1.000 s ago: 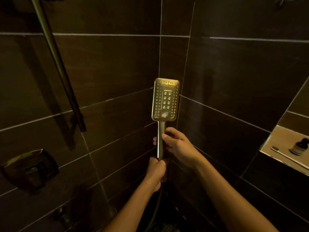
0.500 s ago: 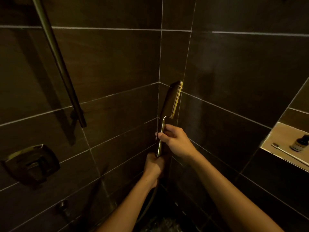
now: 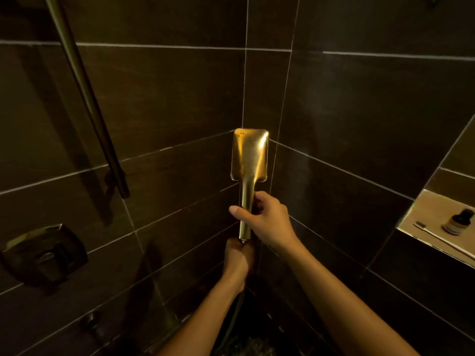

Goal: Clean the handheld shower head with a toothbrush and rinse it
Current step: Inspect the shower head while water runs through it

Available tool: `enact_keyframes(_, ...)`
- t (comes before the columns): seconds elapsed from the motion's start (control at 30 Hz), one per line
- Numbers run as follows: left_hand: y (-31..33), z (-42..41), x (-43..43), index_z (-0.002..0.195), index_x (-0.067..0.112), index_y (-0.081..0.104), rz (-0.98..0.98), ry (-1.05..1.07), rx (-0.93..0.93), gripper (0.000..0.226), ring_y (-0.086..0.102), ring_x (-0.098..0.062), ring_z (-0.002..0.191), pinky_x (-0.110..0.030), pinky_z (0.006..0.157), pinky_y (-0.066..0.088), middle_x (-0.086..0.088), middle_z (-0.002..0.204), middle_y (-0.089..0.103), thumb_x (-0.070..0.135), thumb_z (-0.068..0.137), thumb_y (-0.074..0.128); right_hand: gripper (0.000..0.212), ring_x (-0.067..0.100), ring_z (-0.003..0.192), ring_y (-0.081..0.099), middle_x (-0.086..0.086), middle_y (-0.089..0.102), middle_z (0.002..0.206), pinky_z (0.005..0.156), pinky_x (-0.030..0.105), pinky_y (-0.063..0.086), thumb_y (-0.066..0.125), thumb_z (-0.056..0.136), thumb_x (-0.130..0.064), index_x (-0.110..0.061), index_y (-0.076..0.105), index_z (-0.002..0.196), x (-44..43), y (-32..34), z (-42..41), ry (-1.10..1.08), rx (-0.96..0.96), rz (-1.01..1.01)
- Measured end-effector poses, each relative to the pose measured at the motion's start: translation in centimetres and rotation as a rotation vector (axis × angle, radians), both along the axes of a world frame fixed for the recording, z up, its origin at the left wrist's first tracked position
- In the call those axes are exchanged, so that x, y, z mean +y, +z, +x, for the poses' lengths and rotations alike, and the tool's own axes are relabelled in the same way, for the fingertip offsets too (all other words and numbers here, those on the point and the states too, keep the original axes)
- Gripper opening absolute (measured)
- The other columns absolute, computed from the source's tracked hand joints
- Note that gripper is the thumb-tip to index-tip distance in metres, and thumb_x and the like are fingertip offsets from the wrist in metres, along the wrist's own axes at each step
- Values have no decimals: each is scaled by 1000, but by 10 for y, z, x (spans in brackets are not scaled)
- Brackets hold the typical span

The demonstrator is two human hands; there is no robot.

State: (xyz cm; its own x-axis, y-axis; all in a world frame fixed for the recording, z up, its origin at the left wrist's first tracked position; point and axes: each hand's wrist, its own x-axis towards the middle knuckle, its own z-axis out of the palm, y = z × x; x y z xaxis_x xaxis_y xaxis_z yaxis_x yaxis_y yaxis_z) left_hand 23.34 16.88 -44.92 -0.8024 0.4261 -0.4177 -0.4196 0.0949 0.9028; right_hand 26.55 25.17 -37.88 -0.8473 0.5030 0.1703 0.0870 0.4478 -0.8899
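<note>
Shower head upright in corner, back facing camera. Right hand wrapped round handle, left hand clenched at hose joint. Toothbrush well off on niche shelf; reaching one-handed, slick metal could slip.

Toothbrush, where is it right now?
The toothbrush lies on the recessed shelf at the far right of the head view, just left of the small dark bottle, well away from the shower head.

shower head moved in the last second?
Yes: the shower head spun about its handle, nozzle face now toward the wall corner, back toward camera.
</note>
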Motion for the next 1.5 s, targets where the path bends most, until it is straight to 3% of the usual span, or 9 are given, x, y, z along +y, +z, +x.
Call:
enact_keyframes(0.23,-9,-4,4,82,15,68,-100,-70,173,11,68,-25,83,-54,85,58,-2,78,67,23,87,62,23,4,66,64,-4,66,84,49,9,46,73,93,-27,-16,61,109,-13,-5,-10,-133,-11,5)
enact_keyframes(0.33,2,-1,-3,101,11,64,-115,-54,86,10,65,-23,79,-42,70,57,-5,88,66,17,95,59,18,10,76,65,3,67,94,61,18,49,65,98,-24,-18,59,113,-9,-4,-9,3,-52,-59)
enact_keyframes(0.43,0,-2,-6,93,19,52,-91,-26,-44,10,62,-20,75,-30,58,47,-8,92,63,17,95,61,13,19,94,67,8,70,106,76,27,50,65,97,-27,-21,63,108,-7,-5,-5,95,-45,-158)
enact_keyframes(0.63,4,-2,-7,104,13,60,-74,-43,-25,12,66,-23,86,-41,81,54,-8,91,65,22,97,59,25,7,77,67,-5,70,90,66,20,51,75,90,-37,-22,68,108,-5,-5,-5,-45,11,-34)
enact_keyframes(0.8,0,6,-8,117,18,59,-63,10,-41,31,70,-28,89,-44,79,59,-11,100,70,30,89,67,24,19,106,74,9,76,112,99,37,55,63,99,-11,-19,64,121,1,-15,-4,155,100,-390)
enact_keyframes(0.97,-3,10,-6,110,21,58,-49,8,-17,30,74,-26,85,-50,81,62,-9,97,73,29,84,71,5,8,81,63,-10,66,83,79,31,50,67,97,-24,-25,72,98,7,-20,0,100,142,-193)
enact_keyframes(1.2,0,14,-6,99,23,49,-50,-8,-31,21,66,-23,90,-34,68,52,-8,101,64,28,90,68,21,23,101,68,9,74,107,94,40,54,61,100,-17,-11,71,118,13,-18,9,201,102,-564)
enact_keyframes(1.37,-2,11,-5,90,26,49,-54,-39,-2,13,64,-24,83,-37,75,53,-7,92,65,23,95,61,31,6,86,73,-6,76,94,78,29,62,81,81,-47,-28,73,104,7,-18,10,-19,32,-19)
enact_keyframes(1.5,5,12,-5,90,18,53,-54,-63,-10,9,64,-24,76,-40,73,54,-9,85,62,18,97,58,31,14,100,73,1,75,108,92,44,60,72,92,-33,-24,67,121,8,-17,8,107,27,-204)
